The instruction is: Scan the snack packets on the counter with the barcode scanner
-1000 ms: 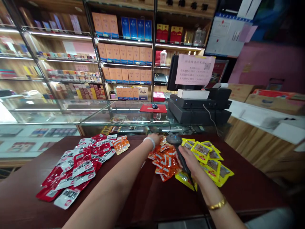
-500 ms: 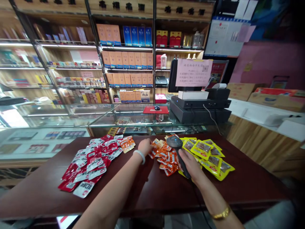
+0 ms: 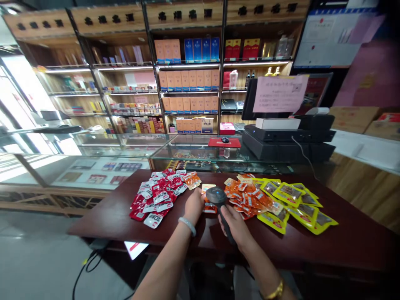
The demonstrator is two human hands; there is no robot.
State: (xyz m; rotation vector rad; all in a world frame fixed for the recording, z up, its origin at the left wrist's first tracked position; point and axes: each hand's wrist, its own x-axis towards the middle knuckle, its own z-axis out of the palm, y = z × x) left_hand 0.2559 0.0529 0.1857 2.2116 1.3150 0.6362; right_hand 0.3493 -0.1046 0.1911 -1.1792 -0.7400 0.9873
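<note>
My left hand [image 3: 194, 205], with a pale bracelet on the wrist, pinches the edge of an orange snack packet [image 3: 210, 208]. My right hand [image 3: 235, 223] is wrapped round the handle of a dark barcode scanner [image 3: 216, 194]. The scanner's head hangs over that packet and hides its middle. Just right of the scanner lies a heap of orange snack packets [image 3: 248, 196]. Beyond my left hand spread red and white packets [image 3: 161, 191], with one orange packet [image 3: 191, 180] at their right edge. Yellow packets [image 3: 289, 193] lie at the right.
Everything lies on a dark reddish table [image 3: 190, 233]. Behind it stand a glass counter [image 3: 178, 146], a red mat with a mouse [image 3: 225, 141], and a till with a monitor [image 3: 275, 98]. Boxed goods fill the shelves [image 3: 187, 79]. A cable [image 3: 83, 271] hangs at lower left.
The view has swung left. My left hand has drawn an orange packet leftward off the heap, and my right hand has brought the scanner over it.
</note>
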